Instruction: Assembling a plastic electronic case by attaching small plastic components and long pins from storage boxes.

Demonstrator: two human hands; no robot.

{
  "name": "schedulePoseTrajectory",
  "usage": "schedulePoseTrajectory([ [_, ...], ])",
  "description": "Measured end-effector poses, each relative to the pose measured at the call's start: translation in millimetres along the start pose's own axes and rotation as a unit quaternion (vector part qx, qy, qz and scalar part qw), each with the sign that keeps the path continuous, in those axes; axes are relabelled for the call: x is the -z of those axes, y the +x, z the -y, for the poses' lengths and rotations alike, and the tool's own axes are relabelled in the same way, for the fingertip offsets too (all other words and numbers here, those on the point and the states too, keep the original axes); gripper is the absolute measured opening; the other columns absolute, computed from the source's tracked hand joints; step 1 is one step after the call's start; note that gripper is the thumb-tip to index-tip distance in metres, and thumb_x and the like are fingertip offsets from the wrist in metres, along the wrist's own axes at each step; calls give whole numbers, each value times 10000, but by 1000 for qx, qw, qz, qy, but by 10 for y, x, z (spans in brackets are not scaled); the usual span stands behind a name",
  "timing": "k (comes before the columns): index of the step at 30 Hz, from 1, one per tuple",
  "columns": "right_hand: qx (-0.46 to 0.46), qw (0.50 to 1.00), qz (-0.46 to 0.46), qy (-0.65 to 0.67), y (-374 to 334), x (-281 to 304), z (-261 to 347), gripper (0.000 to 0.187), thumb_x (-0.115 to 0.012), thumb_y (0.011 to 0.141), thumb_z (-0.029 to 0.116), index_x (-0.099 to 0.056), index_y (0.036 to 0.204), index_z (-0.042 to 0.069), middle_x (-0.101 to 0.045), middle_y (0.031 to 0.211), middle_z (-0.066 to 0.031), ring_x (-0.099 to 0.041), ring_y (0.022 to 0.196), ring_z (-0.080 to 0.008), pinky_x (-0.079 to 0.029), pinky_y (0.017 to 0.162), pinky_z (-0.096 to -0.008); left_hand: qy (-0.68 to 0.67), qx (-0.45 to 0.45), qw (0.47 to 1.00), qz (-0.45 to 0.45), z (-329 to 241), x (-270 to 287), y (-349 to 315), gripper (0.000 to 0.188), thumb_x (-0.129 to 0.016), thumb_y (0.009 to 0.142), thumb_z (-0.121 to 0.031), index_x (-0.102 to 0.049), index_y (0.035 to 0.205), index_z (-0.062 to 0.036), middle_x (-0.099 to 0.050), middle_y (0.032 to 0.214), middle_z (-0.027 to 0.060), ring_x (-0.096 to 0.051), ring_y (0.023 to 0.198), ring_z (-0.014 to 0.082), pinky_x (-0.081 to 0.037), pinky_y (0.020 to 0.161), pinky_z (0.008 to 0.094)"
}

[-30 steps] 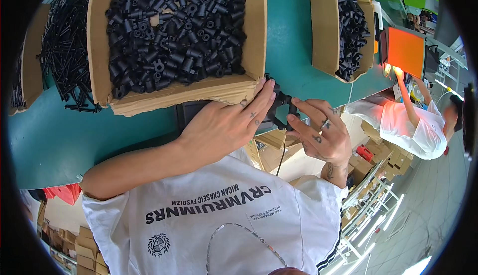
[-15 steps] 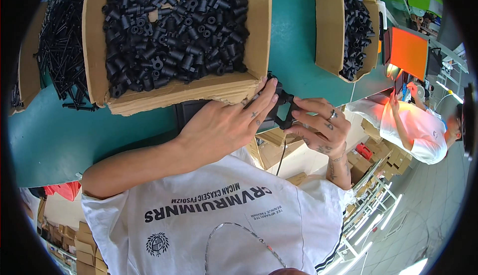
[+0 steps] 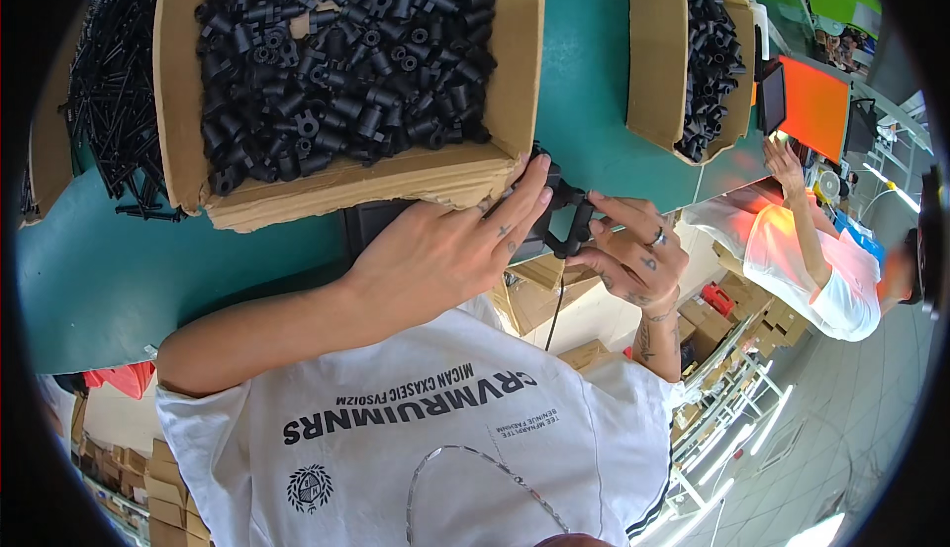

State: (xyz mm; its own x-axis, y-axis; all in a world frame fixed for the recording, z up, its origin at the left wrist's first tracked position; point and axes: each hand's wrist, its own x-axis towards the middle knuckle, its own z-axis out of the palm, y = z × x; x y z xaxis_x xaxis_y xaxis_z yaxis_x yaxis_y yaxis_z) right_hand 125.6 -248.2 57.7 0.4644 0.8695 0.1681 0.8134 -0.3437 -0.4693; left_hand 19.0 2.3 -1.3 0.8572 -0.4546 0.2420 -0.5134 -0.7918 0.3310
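My left hand [image 3: 450,238] reaches across the front of a large cardboard box. Its fingers lie stretched out over a black device [image 3: 539,235] at the table's edge, and its thumb is out of sight. At the device's right end is a black loop-shaped handle [image 3: 582,225]. My right hand [image 3: 638,258] is closed on this handle, thumb below and fingers above. The large cardboard box [image 3: 346,196] holds many small black tubular plastic parts [image 3: 346,72]. Whether a small part sits under my left fingers is hidden.
Long thin black rods [image 3: 119,82] are heaped left of the large box. A second cardboard box [image 3: 655,62] with black parts stands at the far right of the green table [image 3: 584,32]. A thin dark cable [image 3: 557,314] hangs below the device. Another person [image 3: 807,245] works at the right.
My right hand has shifted slightly left and its fingers have turned a little with the handle. My left hand stays in place. The other person's arm has moved up toward the orange panel.
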Motion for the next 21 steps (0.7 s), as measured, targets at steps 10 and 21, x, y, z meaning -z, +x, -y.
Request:
schedulePoseTrajectory([
  [10, -34, 997, 5, 73, 43, -45, 9, 345, -879, 612, 24, -720, 912, -35, -717, 938, -141, -692, 763, -283, -566, 639, -359, -14, 7, 1000, 19, -18, -28, -17, 524, -664, 835, -161, -670, 1338, -19, -447, 1592, 154, -577, 1292, 194, -535, 768, 254],
  [21, -43, 998, 38, 37, 179, -13, 135, 379, -746, 578, -162, -693, 939, -58, -700, 897, -155, -676, 736, -283, -555, 630, -349, 0, 5, 1000, 26, -38, -30, 8, 547, -639, 864, -147, -616, 1392, -5, -415, 1612, 168, -496, 1394, 272, -493, 979, 356],
])
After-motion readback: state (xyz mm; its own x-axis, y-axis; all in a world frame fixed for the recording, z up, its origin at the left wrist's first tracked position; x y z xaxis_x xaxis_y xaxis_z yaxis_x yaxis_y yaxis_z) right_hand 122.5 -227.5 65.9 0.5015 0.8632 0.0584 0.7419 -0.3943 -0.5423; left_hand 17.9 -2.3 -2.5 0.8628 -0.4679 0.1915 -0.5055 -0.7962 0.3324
